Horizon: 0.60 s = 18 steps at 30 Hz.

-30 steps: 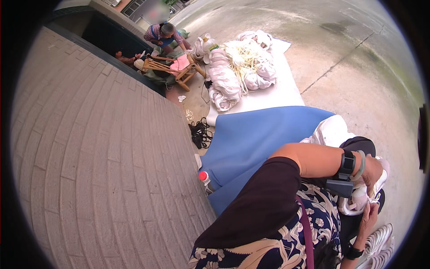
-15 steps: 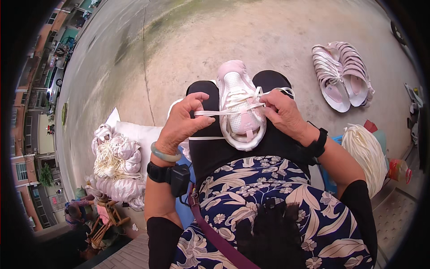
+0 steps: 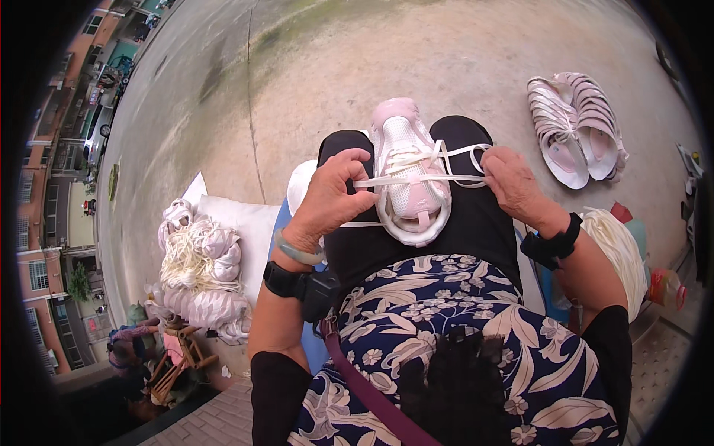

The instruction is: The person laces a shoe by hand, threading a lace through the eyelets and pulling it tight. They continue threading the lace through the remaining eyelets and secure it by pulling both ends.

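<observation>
A pink and white sneaker (image 3: 413, 197) lies across my lap between my thighs, toe pointing away from me. White shoelaces (image 3: 401, 180) cross its tongue and stretch out to both sides. My left hand (image 3: 338, 189) has its fingers curled round the lace on the left, thumb and forefinger bent toward each other. On the other side, my right hand (image 3: 512, 182) pinches lace close to its fingertips. Loose loops of lace stand up between the shoe and that hand. Another strand hangs down by the shoe's left side.
On the concrete at the right lie stacked pink and white shoe uppers (image 3: 579, 130). A hank of cream laces (image 3: 616, 249) is beside my right forearm. More bundled uppers and laces (image 3: 201, 256) sit to my left. A person (image 3: 130, 349) is near a wooden stool (image 3: 177, 360) at lower left.
My right hand has moved away from the shoe to the right, drawing the lace out longer and straighter. The left hand keeps its lace. The whole view has shifted slightly.
</observation>
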### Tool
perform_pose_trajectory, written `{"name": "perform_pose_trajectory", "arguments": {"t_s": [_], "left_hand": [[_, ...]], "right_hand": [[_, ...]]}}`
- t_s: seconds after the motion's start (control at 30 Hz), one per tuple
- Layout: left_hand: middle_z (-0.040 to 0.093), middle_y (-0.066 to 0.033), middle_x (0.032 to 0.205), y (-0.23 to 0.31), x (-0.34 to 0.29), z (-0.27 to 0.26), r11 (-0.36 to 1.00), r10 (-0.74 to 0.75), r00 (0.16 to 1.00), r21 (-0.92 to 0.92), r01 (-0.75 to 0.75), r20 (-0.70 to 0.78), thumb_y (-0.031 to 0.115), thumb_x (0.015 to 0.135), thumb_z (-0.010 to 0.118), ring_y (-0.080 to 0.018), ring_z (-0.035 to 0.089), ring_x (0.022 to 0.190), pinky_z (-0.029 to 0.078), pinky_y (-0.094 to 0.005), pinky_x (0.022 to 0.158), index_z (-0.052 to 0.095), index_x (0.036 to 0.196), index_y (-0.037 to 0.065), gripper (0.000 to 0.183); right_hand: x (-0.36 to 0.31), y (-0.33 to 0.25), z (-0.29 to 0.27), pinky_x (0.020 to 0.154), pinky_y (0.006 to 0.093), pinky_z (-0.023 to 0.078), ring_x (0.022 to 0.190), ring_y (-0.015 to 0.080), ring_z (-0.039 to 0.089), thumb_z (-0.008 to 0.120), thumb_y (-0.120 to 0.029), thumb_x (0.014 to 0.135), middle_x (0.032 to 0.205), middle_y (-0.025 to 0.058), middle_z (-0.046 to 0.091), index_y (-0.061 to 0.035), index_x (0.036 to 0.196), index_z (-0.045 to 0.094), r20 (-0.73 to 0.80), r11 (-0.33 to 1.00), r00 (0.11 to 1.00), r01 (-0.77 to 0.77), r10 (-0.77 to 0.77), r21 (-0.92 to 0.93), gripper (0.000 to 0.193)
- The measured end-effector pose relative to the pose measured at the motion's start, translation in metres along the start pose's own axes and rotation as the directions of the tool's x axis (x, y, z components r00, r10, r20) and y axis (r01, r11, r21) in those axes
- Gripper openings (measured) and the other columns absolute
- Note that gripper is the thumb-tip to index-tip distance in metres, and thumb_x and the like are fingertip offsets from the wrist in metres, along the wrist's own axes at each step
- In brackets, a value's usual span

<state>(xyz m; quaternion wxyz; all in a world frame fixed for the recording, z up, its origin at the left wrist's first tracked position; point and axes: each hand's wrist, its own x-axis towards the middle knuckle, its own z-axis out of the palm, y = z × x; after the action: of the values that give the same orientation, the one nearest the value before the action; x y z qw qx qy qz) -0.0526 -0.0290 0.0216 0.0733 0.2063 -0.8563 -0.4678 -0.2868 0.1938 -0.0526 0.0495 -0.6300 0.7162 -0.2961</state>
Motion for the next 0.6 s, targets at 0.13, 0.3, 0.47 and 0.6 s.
{"name": "perform_pose_trajectory", "arguments": {"t_s": [0.13, 0.3, 0.47, 0.6], "left_hand": [[0.056, -0.013, 0.111, -0.01, 0.019, 0.028, 0.985, 0.063, 0.998, 0.161, -0.063, 0.003, 0.006, 0.065, 0.067, -0.0256, 0.053, 0.103, 0.04, -0.0314, 0.091, 0.055, 0.076, 0.004, 0.016], [0.058, -0.0128, 0.105, -0.016, 0.023, 0.039, 0.985, 0.096, 0.993, 0.152, -0.084, -0.074, 0.005, 0.067, 0.063, -0.0273, 0.055, 0.099, 0.041, -0.0321, 0.089, 0.057, 0.082, 0.004, 0.016], [0.059, -0.0083, 0.089, -0.006, 0.026, 0.057, 0.903, 0.292, 0.93, 0.384, -0.192, -0.223, 0.01, 0.069, 0.06, -0.0268, 0.054, 0.083, 0.037, -0.0374, 0.075, 0.062, 0.079, 0.006, 0.011], [0.059, -0.0062, 0.083, 0.001, 0.033, 0.076, 0.861, 0.364, 0.903, 0.452, -0.232, -0.23, 0.011, 0.07, 0.061, -0.0257, 0.053, 0.078, 0.034, -0.0378, 0.07, 0.064, 0.073, 0.008, 0.005]], "right_hand": [[-0.059, 0.052, -0.035, 0.079, 0.0386, 0.035, 0.094, 0.03, 0.048, 0.058, -0.004, 0.074, 0.094, 0.0118, 0.05, -0.0047, 0.086, 0.048, 0.054, 0.96, 0.984, -0.155, 0.172, -0.234, 0.016], [-0.095, 0.069, -0.039, 0.08, 0.0386, 0.035, 0.095, 0.0289, 0.048, 0.059, -0.006, 0.073, 0.091, 0.0113, 0.051, -0.005, 0.086, 0.049, 0.156, 0.925, 0.955, -0.191, 0.252, -0.328, 0.017], [-0.04, 0.018, -0.014, 0.078, 0.0393, 0.04, 0.089, 0.031, 0.053, 0.065, -0.01, 0.068, 0.092, 0.0114, 0.055, -0.0043, 0.098, 0.053, -0.016, 0.986, 0.986, -0.162, 0.163, 0.046, 0.032], [0.023, -0.035, 0.006, 0.076, 0.0391, 0.043, 0.089, 0.031, 0.055, 0.068, -0.015, 0.066, 0.096, 0.0127, 0.055, -0.0022, 0.105, 0.052, -0.133, 0.977, 0.991, 0.01, 0.019, 0.212, 0.044]]}}
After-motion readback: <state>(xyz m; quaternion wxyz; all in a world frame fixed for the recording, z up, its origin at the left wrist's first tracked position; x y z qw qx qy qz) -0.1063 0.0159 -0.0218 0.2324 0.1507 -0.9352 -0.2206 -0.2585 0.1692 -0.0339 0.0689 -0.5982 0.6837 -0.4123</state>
